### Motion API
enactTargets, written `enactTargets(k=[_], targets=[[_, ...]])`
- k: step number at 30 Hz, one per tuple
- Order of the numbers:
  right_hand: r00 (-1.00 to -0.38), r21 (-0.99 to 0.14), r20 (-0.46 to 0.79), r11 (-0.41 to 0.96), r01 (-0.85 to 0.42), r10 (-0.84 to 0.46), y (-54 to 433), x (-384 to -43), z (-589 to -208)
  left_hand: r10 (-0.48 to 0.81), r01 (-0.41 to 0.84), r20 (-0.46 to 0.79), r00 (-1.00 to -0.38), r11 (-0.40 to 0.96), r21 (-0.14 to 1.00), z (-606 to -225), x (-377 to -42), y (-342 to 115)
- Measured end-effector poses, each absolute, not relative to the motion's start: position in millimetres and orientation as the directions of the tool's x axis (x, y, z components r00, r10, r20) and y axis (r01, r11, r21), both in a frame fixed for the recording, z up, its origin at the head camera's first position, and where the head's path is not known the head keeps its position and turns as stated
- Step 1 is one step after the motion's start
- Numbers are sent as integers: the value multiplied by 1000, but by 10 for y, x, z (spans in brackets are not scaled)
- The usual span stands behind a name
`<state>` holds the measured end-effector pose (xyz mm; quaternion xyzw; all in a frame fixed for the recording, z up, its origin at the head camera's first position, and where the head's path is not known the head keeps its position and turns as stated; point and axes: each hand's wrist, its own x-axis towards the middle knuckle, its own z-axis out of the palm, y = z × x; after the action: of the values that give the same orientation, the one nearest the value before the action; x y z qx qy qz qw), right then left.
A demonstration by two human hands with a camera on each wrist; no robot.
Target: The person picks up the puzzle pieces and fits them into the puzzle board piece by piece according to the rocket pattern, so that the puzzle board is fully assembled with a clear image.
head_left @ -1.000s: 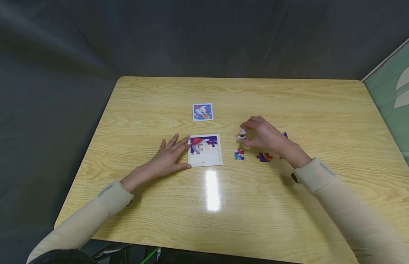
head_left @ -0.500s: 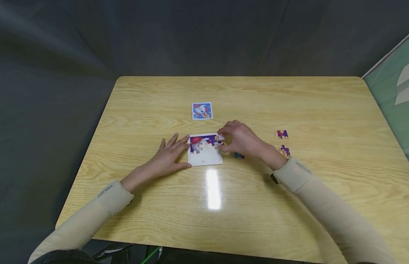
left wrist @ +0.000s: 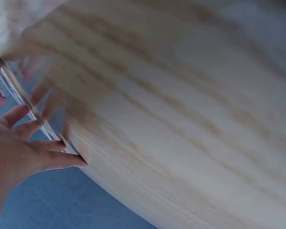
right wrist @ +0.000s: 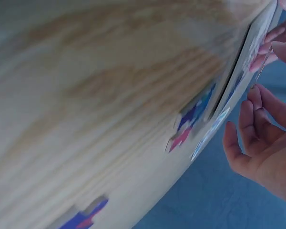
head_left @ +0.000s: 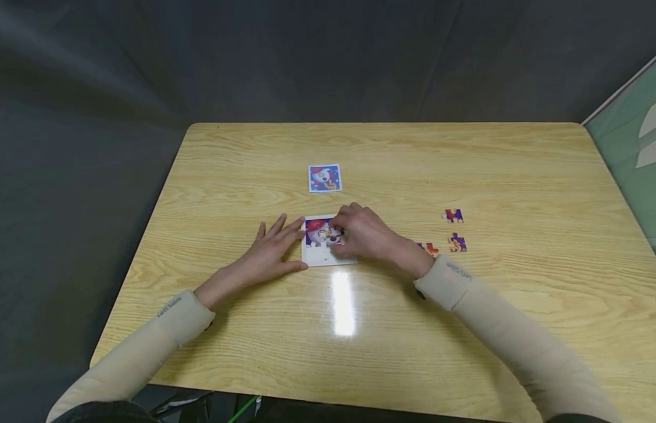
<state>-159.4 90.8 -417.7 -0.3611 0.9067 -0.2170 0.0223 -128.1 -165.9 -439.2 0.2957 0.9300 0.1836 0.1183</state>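
The white puzzle tray [head_left: 314,258] lies flat on the table, with joined pieces of a red-and-white picture [head_left: 316,227] along its top and left. My left hand [head_left: 272,249] rests at the tray's left edge, fingers spread and fairly straight; the left wrist view has its fingers [left wrist: 52,160] touching that edge. Over the tray's right part, my right hand [head_left: 367,235] pinches a puzzle piece [head_left: 335,237], white with a dark spot. Seen edge-on in the right wrist view, that puzzle piece [right wrist: 262,69] is between thumb and fingertip. Whether it touches the tray I cannot tell.
Behind the tray lies a small picture card [head_left: 325,178]. Loose puzzle pieces sit to the right: one red and purple [head_left: 453,215], one purple and orange [head_left: 457,242], and one partly behind the right wrist [head_left: 431,248]. The right wrist view has another loose piece [right wrist: 193,114] beside the tray.
My right hand has carried the white puzzle piece leftward from the loose pieces to over the tray. The left hand has stayed at the tray's left edge.
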Motion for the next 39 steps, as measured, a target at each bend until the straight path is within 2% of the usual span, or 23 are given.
enactTargets(k=[10,39], targets=[[-723,-334,83,664,-669,-686,811,-1585,-4202,599,513,-99,-794,749,418,-4392,-1273,-1654],[-695,-274,71,656,-703,-715,776,-1564,-4206,595,511,-106,-797,757,408,-4391,-1282,-1652]])
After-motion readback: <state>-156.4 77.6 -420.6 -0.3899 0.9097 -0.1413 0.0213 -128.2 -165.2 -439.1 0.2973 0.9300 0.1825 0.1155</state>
